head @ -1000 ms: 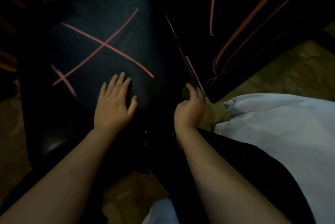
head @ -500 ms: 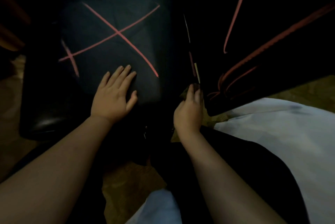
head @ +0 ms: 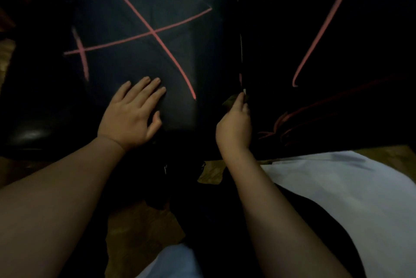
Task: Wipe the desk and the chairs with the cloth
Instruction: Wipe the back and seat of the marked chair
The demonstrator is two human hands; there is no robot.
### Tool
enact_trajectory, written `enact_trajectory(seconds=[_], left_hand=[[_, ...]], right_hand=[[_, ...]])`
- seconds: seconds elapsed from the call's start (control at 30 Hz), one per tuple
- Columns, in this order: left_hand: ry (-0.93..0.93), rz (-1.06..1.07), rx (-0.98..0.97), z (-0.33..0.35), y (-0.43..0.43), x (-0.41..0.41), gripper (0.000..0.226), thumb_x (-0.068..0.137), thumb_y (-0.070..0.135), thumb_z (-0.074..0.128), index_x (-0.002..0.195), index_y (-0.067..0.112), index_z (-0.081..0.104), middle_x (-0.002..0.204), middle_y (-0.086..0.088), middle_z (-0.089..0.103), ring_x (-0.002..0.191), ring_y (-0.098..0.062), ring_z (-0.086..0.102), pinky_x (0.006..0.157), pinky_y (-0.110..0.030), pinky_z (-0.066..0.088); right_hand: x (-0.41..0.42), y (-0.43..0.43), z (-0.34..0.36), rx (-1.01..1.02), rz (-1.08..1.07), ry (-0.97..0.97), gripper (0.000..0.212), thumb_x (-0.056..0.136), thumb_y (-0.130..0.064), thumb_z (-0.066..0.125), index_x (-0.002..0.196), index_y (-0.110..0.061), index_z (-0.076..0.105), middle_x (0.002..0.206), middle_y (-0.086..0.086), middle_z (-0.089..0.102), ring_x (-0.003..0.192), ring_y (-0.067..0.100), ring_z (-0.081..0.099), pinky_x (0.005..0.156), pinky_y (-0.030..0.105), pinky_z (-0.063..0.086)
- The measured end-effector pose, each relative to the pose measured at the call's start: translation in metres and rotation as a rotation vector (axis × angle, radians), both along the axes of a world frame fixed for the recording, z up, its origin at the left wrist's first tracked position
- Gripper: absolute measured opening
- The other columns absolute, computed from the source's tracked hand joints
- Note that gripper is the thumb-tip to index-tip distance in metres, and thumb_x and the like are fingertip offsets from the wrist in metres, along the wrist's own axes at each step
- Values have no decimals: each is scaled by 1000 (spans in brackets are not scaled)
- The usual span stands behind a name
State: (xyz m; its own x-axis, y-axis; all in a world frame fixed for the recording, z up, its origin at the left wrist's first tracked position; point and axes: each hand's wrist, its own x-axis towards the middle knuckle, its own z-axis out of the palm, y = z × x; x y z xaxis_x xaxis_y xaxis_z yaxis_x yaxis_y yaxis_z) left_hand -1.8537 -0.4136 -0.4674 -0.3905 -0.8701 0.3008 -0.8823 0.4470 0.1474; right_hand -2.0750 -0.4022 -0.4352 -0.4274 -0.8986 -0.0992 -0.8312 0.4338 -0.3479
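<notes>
At centre left, the left hand lies flat with its fingers straight on a dark chair seat crossed with pink lines. Right of centre and apart from it, the right hand reaches the edge of a second dark seat. Its grip cannot be told, and the cloth cannot be made out in the dimness.

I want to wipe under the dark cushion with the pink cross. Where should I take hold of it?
Probably its near right corner, coming from the side that faces the other chair. The cushion lies flat, and its edge there is bare. The left hand rests flat on the near part; the right hand, pinching what looks like the cloth, is beside that corner.
</notes>
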Motion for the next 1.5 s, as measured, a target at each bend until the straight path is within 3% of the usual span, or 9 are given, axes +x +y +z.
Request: enact_trajectory(seconds=[0.17, 0.33, 0.47, 0.63, 0.8, 1.13, 1.27, 1.4, 1.5], left_hand=[[-9, -16, -39, -1, -1, 9, 53, 91, 31, 37, 137, 9, 53, 147, -11, 46, 137, -27, 43, 112, -47, 30], [-7, 8, -54, -4, -1, 3, 52, 91, 30, 38, 137, 10, 54, 147, -11, 46, 137, -26, 43, 112, -46, 30], [-13, 13, -56, -4, 1, 0, 52, 91, 29, 38, 137, 9, 54, 147, -12, 47, 136, -27, 44, 111, -47, 31], [-11, 2, -53, -4, -1, 2, 53, 93, 30, 34, 138, 10, 53, 148, -11, 45, 137, -26, 43, 112, -47, 30], [3, 14, -78, -6, 1, 2, 52, 93, 29, 34, 137, 8, 54, 148, -11, 46, 137, -26, 43, 112, -48, 31], [38, 101, -117, -12, 3, -24, 52, 92, 30, 36, 135, 9, 56, 146, -10, 47, 136, -26, 44, 110, -49, 32], [44, 134, -140, -13, 6, -35, 50, 95, 31, 34, 134, 10, 57, 145, -10, 49, 136, -27, 44, 110, -49, 32], [38, 146, -135, -13, 7, -37, 49, 95, 30, 35, 134, 9, 57, 144, -12, 50, 135, -28, 45, 110, -49, 32], [42, 144, -126, -12, 7, -35, 49, 95, 30, 36, 134, 9, 57, 144, -11, 51, 135, -27, 45, 110, -49, 32]], right_hand=[[-6, -49, -14, -179, 15, -55, 59, 90, 10, 39, 148, -4, 36, 150, 17, 39, 138, 30, 37, 115, 30, 24], [-16, -96, -6, -105, 52, -45, 54, 96, 3, 40, 149, -8, 34, 149, 15, 40, 137, 27, 39, 110, 24, 23], [-17, -56, -3, -31, 102, 143, 56, 97, 1, 41, 151, -8, 29, 147, 15, 41, 132, 29, 45, 106, 30, 36], [-12, -29, -3, 81, 124, 266, 49, 99, 0, 35, 147, 1, 29, 145, 21, 43, 129, 30, 48, 103, 31, 39], [-14, -66, -10, -31, 80, 144, 56, 96, 3, 42, 150, -6, 31, 152, 15, 35, 138, 28, 38, 112, 31, 33], [-23, -151, -9, -183, 88, -166, 55, 94, 7, 39, 146, -9, 40, 152, 13, 36, 137, 27, 39, 111, 28, 27], [-39, -122, -2, -179, 141, -172, 51, 96, 7, 41, 144, -10, 43, 147, 14, 43, 132, 25, 44, 103, 19, 29], [-51, -59, 6, -48, 260, -46, 53, 96, 2, 44, 146, -13, 40, 147, 13, 44, 132, 28, 45, 110, 32, 35], [-55, -30, 21, 84, 296, 0, 54, 96, -2, 48, 147, -15, 37, 145, 12, 46, 129, 26, 49, 106, 32, 40]])
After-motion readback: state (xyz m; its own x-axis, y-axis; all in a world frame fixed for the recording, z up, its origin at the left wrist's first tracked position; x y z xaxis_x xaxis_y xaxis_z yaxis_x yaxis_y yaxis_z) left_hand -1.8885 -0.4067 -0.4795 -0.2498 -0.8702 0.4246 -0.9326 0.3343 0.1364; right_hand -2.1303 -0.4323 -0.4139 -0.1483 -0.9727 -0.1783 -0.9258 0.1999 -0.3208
